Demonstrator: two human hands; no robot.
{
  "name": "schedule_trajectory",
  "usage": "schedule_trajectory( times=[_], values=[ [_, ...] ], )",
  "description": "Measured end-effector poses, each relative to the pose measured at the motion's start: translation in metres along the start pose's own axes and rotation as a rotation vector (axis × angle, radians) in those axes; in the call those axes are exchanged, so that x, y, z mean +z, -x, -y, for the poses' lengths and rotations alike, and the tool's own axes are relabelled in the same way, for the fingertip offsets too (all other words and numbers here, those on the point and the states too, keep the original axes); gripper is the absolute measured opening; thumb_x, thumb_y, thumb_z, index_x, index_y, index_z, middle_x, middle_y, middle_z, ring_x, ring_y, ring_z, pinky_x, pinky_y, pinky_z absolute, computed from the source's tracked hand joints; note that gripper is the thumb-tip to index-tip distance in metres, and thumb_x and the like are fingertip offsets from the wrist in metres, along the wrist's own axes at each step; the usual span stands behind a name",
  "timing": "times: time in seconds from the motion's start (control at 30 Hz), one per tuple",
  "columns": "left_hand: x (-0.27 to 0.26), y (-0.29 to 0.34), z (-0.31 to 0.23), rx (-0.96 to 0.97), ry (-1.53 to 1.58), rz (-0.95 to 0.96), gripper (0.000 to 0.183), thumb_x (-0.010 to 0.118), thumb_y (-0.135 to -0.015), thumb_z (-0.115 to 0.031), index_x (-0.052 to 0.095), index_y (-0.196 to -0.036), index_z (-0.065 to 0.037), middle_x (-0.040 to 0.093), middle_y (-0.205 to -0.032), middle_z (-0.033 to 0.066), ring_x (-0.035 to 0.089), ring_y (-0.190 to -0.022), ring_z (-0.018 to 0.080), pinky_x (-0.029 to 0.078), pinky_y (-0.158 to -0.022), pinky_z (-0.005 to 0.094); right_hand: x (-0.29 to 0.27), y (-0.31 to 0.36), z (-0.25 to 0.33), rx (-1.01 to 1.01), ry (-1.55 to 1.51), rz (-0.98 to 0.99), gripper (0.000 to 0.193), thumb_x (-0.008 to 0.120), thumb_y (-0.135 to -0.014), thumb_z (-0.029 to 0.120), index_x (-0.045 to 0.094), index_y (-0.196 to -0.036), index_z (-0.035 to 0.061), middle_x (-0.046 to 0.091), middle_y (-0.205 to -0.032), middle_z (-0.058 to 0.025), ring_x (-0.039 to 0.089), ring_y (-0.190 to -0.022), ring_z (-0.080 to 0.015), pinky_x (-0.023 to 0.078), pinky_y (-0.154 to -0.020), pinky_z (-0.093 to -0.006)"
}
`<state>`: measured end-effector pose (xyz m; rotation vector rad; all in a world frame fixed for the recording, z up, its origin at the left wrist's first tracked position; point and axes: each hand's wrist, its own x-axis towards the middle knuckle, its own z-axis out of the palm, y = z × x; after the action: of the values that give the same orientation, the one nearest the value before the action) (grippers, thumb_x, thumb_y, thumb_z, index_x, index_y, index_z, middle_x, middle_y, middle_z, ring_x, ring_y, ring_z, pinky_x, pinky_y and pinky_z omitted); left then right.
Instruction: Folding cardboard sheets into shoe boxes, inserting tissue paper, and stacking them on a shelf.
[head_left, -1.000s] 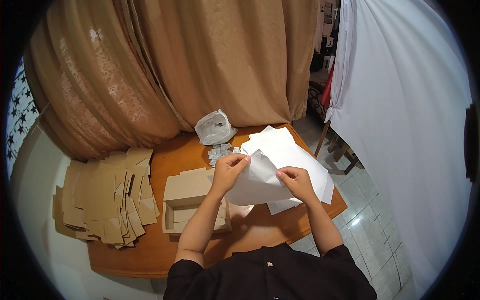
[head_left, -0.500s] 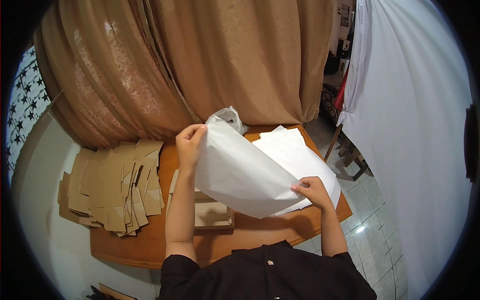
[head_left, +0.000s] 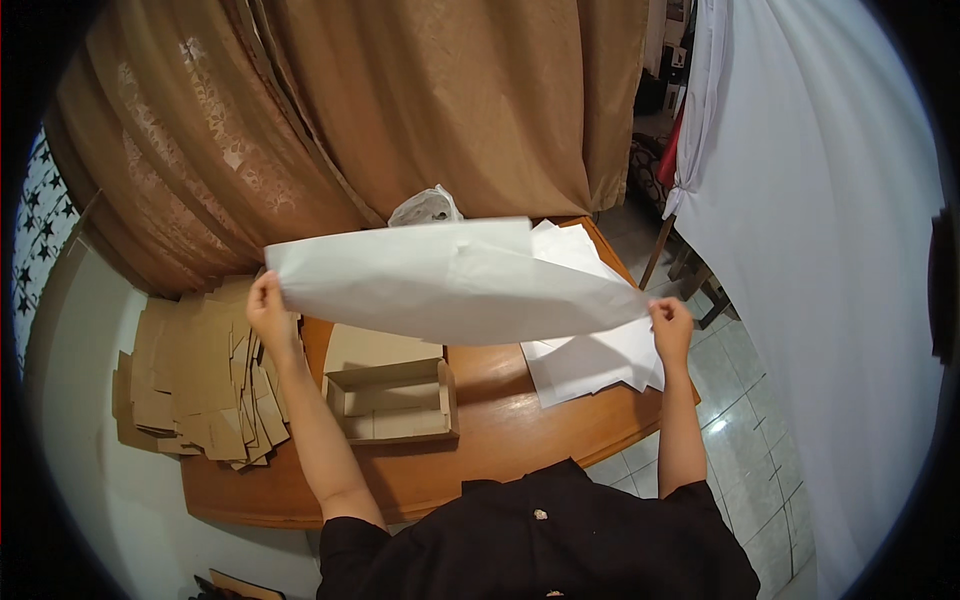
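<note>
A large sheet of thin white paper point(head_left: 400, 285) is stretched between my two hands, above the table. My left hand point(head_left: 268, 308) pinches its left end, over the edge of the flat cardboard pile. At the other end, my right hand point(head_left: 671, 325) grips a corner between thumb and fingers. Below the sheet stands an open cardboard box point(head_left: 448, 420), its lid flap raised behind it and nothing visible inside. A stack of white paper sheets point(head_left: 580, 375) lies on the right of the table, partly covered by the held sheet.
Several flattened cardboard boxes point(head_left: 195, 370) are piled at the left of the wooden table point(head_left: 480, 470). A white plastic bag point(head_left: 427, 207) sits at the back by the brown curtain point(head_left: 450, 100). A white cloth point(head_left: 800, 200) hangs on the right, above the tiled floor.
My hands have spread apart, the left one moving left and down, the right one right and up. The paper has swung wide and nearly level, uncovering the cardboard box.
</note>
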<state>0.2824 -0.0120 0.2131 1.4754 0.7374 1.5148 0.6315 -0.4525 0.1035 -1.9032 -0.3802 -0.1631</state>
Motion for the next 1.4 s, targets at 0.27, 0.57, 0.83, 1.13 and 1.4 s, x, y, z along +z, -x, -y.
schedule_trajectory(
  times=[0.27, 0.57, 0.83, 1.13, 1.4],
  values=[
    [-0.068, 0.031, -0.014, 0.082, -0.058, -0.258, 0.023, 0.058, -0.092, -0.02, 0.06, -0.095, 0.003, 0.058, -0.088, 0.0023, 0.052, -0.08, 0.0087, 0.042, -0.074, 0.0217, 0.031, 0.061, -0.003, -0.6, 0.143, -0.191, 0.007, 0.063, -0.077, 0.001, 0.061, -0.083, 0.0001, 0.062, -0.097, -0.0162, 0.061, -0.089, -0.0301, 0.05, -0.077, -0.035],
    [-0.062, 0.057, -0.03, 0.131, -0.158, -0.239, 0.02, 0.058, -0.091, -0.018, 0.061, -0.089, 0.002, 0.057, -0.081, -0.0002, 0.049, -0.073, 0.007, 0.041, -0.066, 0.0199, 0.054, 0.145, -0.091, -0.185, 0.348, 0.183, 0.026, 0.063, -0.075, 0.002, 0.058, -0.1, -0.0021, 0.049, -0.117, -0.0201, 0.053, -0.105, -0.033, 0.046, -0.088, -0.0395],
    [-0.057, 0.067, -0.1, 0.312, -0.204, 0.348, 0.012, 0.064, -0.086, -0.011, 0.064, -0.087, 0.001, 0.063, -0.074, 0.0035, 0.051, -0.06, 0.0085, 0.043, -0.059, 0.0224, 0.111, 0.149, 0.116, -0.35, 0.044, 0.412, 0.079, 0.076, -0.062, 0.018, 0.039, -0.132, 0.009, 0.029, -0.136, -0.0204, 0.025, -0.129, -0.0381, 0.025, -0.106, -0.047],
    [-0.105, 0.012, -0.156, 0.498, -0.273, 0.36, 0.01, 0.067, -0.082, -0.01, 0.065, -0.084, 0.0, 0.061, -0.067, 0.0022, 0.047, -0.056, 0.0049, 0.037, -0.053, 0.0205, 0.21, 0.147, 0.233, -0.462, -0.125, 1.239, 0.051, 0.076, -0.073, 0.032, 0.058, -0.112, 0.0057, 0.054, -0.115, -0.0143, 0.048, -0.11, -0.022, 0.038, -0.093, -0.036],
    [-0.106, -0.069, -0.129, 0.512, -0.374, 0.394, 0.019, 0.064, -0.086, -0.02, 0.065, -0.085, -0.001, 0.065, -0.072, 0.0042, 0.058, -0.063, 0.011, 0.044, -0.058, 0.0226, 0.192, 0.219, 0.22, 0.108, -0.422, 1.272, 0.032, 0.065, -0.086, 0.03, 0.064, -0.091, -0.0017, 0.063, -0.08, -0.0011, 0.055, -0.068, -0.0054, 0.045, -0.061, -0.0215]
  ],
)
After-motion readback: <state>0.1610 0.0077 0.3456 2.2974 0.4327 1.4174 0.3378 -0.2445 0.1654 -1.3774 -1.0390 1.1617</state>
